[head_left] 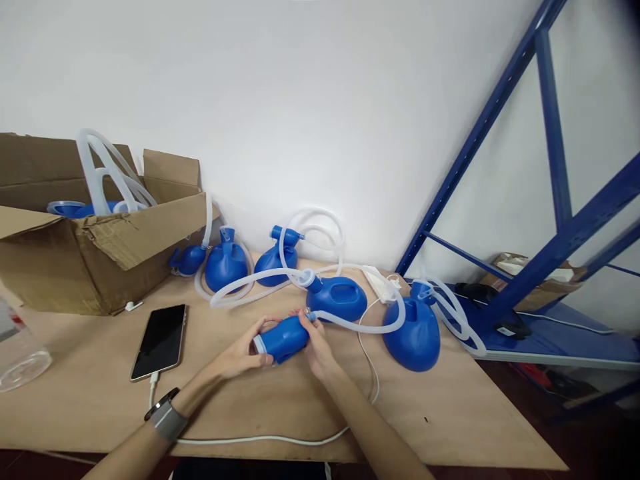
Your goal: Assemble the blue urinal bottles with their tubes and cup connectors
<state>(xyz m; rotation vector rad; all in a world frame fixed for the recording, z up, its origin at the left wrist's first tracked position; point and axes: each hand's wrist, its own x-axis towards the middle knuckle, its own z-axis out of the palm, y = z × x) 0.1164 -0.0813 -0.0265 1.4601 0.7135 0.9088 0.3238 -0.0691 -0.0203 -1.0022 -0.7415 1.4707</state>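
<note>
My left hand (243, 352) grips the wide end of a small blue plastic piece (281, 339) lying just above the wooden table (450, 407). My right hand (316, 347) pinches its narrow end, where a translucent white tube (360, 327) meets it. That tube curves right toward a blue bottle (413, 329). Another blue bottle (337, 297) lies directly behind my hands. A watch sits on my left wrist (167, 413).
An open cardboard box (95, 257) with tubes and blue parts stands at the left. Two more blue bottles (226, 264) and a phone (160, 340) on a white cable lie nearby. A clear plastic lid (20, 363) sits far left. Blue shelving (555, 253) rises at the right.
</note>
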